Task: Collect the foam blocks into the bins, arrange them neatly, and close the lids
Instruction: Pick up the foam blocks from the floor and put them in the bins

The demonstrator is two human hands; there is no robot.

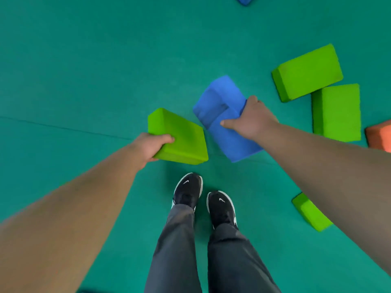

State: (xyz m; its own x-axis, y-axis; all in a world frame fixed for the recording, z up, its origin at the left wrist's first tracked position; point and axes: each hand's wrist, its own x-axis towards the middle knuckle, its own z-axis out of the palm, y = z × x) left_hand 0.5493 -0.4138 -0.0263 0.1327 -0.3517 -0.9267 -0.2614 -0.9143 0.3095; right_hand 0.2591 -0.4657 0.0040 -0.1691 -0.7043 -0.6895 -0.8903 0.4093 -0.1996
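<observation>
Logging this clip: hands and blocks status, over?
Left hand grips green block. Right hand grips blue block. Loose green blocks at right, nothing blocking.

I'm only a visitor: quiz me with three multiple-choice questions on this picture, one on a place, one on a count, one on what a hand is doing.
1. Where is the orange block? A) between the shoes B) at the view's right edge C) inside a bin
2. How many green blocks show? A) two B) four C) six
3. What is the left hand doing? A) gripping a green block B) hanging empty C) waving in the air
Answers: 1 B, the frame's right edge cuts it. 2 B, one held, two at right, one partly under the right forearm. 3 A, its fingers curl round the block's end.
</observation>
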